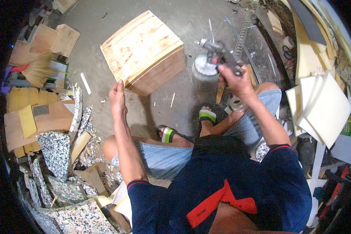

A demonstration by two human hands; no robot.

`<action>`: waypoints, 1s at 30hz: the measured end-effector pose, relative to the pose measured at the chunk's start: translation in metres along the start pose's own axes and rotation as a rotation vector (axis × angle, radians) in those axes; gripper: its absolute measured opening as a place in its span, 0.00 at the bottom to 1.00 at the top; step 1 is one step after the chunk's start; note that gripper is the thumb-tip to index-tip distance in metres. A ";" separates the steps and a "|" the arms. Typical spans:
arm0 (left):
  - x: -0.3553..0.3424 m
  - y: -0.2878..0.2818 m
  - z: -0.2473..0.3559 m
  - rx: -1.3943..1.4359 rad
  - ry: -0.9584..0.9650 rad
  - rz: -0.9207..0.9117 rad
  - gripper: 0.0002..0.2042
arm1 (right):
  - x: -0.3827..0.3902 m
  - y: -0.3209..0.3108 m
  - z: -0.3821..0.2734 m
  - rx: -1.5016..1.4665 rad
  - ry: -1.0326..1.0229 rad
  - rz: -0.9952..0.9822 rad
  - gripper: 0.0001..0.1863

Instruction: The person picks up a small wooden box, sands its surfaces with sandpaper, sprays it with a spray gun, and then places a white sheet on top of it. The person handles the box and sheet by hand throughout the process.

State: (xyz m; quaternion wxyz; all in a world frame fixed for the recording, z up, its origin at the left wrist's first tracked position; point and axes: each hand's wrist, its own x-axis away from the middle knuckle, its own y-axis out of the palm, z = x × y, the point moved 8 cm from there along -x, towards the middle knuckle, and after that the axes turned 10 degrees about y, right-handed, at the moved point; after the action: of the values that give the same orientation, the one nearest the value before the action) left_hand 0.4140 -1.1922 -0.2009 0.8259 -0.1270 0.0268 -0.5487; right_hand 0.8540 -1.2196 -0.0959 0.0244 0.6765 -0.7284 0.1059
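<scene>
"What is around the centre?"
"Grey floor [84, 27], reaching twelve o'clock; foam scraps [64, 191] at eight; foam sheets [327, 109] at three; wooden box [140, 48] at eleven; spray gun [210, 64] at one."
"Hands?"
"Right hand [238, 82] grips the gun; left hand [117, 97] meets the box's near corner, pinching or not I cannot tell."
"Room?"
"Narrow floor between box and gun."
</scene>
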 end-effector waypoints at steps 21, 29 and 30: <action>0.031 -0.112 0.048 0.351 0.250 0.577 0.18 | -0.030 0.058 0.026 0.346 -0.030 0.140 0.23; 0.032 -0.113 0.048 0.374 0.264 0.583 0.16 | -0.029 0.049 0.020 0.449 -0.083 0.232 0.24; 0.032 -0.113 0.048 0.362 0.256 0.576 0.17 | -0.031 0.050 0.020 0.467 -0.072 0.233 0.24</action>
State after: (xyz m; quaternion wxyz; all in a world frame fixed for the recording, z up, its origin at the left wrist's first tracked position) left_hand 0.3339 -1.2539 -0.1246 0.9456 0.1038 0.0672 -0.3010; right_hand 0.8087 -1.1901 -0.1267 -0.1708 0.5788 -0.7575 0.2490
